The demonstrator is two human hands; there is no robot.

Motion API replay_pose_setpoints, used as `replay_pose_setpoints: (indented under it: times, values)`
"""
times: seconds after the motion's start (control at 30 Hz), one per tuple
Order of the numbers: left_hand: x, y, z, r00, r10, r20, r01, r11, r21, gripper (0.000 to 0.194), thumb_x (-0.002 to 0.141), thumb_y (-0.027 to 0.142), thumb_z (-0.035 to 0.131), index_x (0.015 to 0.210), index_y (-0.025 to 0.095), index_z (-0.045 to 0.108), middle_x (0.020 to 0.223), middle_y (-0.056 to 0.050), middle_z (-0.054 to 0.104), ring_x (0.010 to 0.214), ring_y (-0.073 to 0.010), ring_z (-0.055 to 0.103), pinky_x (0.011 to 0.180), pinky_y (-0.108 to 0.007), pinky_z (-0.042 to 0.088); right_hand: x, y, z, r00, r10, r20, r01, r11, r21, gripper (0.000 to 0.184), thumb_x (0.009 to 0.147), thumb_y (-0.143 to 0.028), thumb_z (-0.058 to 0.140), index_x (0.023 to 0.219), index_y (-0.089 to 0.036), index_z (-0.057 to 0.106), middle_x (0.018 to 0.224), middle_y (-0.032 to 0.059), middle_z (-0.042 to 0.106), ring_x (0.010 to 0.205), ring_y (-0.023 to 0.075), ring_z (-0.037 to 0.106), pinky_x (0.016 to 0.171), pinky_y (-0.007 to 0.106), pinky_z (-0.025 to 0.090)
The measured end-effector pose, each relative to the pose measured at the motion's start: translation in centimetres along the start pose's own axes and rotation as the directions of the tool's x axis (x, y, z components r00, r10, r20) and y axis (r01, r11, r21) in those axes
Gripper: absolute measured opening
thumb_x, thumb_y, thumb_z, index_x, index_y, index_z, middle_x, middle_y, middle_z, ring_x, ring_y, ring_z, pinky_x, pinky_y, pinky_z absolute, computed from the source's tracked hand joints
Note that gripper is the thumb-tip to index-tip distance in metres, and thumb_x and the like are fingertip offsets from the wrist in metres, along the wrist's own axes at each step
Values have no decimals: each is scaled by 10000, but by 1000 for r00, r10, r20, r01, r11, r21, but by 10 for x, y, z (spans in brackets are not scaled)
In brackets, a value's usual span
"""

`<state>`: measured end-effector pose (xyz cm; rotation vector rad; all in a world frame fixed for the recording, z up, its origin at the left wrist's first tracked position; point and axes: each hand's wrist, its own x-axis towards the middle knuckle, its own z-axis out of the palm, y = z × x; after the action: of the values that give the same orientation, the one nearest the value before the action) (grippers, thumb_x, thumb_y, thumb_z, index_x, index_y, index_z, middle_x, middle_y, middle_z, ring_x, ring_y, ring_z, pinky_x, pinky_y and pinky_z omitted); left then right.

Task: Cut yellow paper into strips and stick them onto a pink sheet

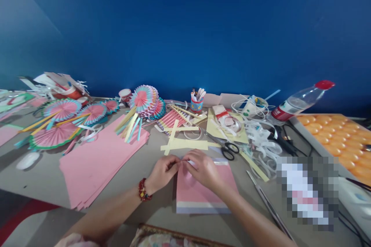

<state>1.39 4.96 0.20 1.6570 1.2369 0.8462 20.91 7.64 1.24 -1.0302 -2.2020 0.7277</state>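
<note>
A pink paper sheet [207, 189] with white and lilac bands along its near and far edges lies on the table before me. My left hand [165, 171] pinches its far left corner, thumb against fingers. Beside it, my right hand [201, 168] pinches at the same corner, and the two sets of fingertips nearly touch. The paper bulges slightly under the right hand. Just beyond the hands lie pale yellow paper strips [188, 144]. Black-handled scissors [228, 150] rest to the right of the sheet's far edge.
Left lies a stack of pink paper [101, 166], with folded paper fans [62, 110] behind. Right are a metal tool [268, 204], white ribbon [265, 142], a tilted plastic bottle [298, 104] and an orange padded item [336, 135]. A cup of sticks [197, 104] stands near the blue wall.
</note>
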Motion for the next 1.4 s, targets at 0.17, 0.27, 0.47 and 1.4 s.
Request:
replay_pose_setpoints:
  times: [0.17,0.27,0.47,1.4]
  values:
    - [0,-1,1,1000,-2,-5,2,1000,11,259,928,335,527,774,162,642,717,-17,622,680,-153,554,644,-224,413,0,3,1,1000,6,23,-6,1000,-9,117,888,-139,562,847,-228,626,842,21,685,841,199,611,773,308,447]
    - [0,-1,1,1000,-1,-7,1,1000,14,252,925,335,534,778,163,645,714,-15,621,682,-153,553,647,-225,412,1,3,1,1000,11,28,-11,1000,-11,130,897,-145,541,836,-228,619,835,24,680,842,198,608,775,306,444]
    - [0,2,1,1000,-4,-7,4,1000,18,243,924,325,531,776,167,642,707,-11,613,678,-151,553,636,-220,408,1,2,1,999,22,26,-22,1000,-12,127,882,-127,551,817,-224,601,814,16,662,824,192,601,763,297,435]
    - [-1,1,1,1000,-8,7,8,999,36,209,898,288,533,768,172,650,719,-21,646,690,-163,577,660,-231,424,-1,2,-6,999,-36,39,36,999,11,192,964,-234,525,881,-229,698,869,43,723,837,200,646,765,316,479]
